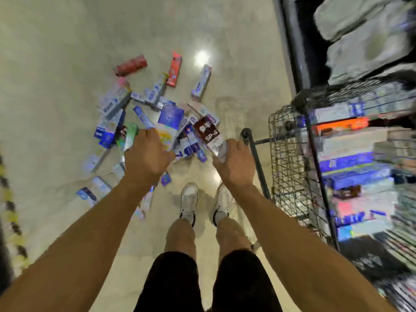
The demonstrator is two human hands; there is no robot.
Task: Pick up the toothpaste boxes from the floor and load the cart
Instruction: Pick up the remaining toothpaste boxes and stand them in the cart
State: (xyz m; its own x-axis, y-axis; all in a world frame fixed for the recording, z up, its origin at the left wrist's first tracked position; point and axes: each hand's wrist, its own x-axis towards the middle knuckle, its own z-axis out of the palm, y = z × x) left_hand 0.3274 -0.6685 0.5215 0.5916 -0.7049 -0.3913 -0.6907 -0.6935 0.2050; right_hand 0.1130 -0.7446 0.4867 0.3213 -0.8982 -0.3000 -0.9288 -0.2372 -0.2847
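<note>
Several toothpaste boxes [155, 93] lie scattered in a pile on the pale floor ahead of my feet. My left hand [146, 157] grips a bundle of boxes, among them a green one [131, 135] and a blue-and-yellow one [170, 122]. My right hand [236, 164] holds a dark red box marked SP-4 [208, 134] above the floor, just left of the cart. The wire cart [290, 154] stands at the right and holds several stacked boxes [351, 163].
A dark shelf unit [299, 52] with grey bundles stands behind the cart at the top right. My white shoes [189, 202] stand close to the pile's near edge. A yellow-and-black strip [11, 210] runs along the left edge. Bare floor lies to the far left.
</note>
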